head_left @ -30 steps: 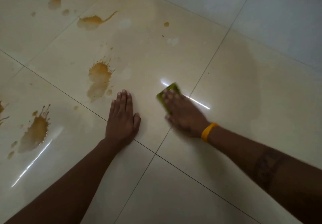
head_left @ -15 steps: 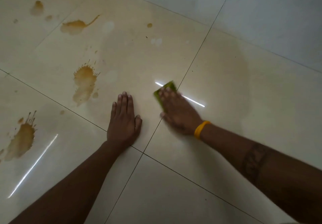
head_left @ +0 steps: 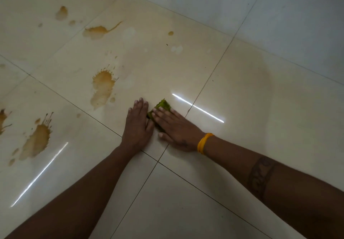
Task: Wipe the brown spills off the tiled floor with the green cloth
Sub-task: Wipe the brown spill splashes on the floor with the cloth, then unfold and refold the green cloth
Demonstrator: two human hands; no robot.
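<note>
My right hand (head_left: pixel 175 127), with a yellow band on the wrist, presses flat on the green cloth (head_left: pixel 163 105) against the cream tiled floor (head_left: pixel 242 117); only the cloth's far edge shows past the fingers. My left hand (head_left: pixel 137 127) lies flat on the floor with fingers together, its thumb side touching the cloth. Brown spills lie to the left: a large splash (head_left: pixel 102 88) just beyond my left hand, another (head_left: pixel 36 142) near the left edge, a streaked one (head_left: pixel 97 31) farther off, and small spots (head_left: pixel 62 12) at the far left.
Dark grout lines (head_left: pixel 204 88) cross the floor. A faint wet sheen (head_left: pixel 251 82) covers the tile right of the cloth. Pale grey tiles (head_left: pixel 279 15) lie at the far right. Bright light streaks (head_left: pixel 199 108) reflect on the floor.
My right hand has slid the cloth leftward until it meets my left hand. The view has shifted, so the spills now sit farther right in the frame.
</note>
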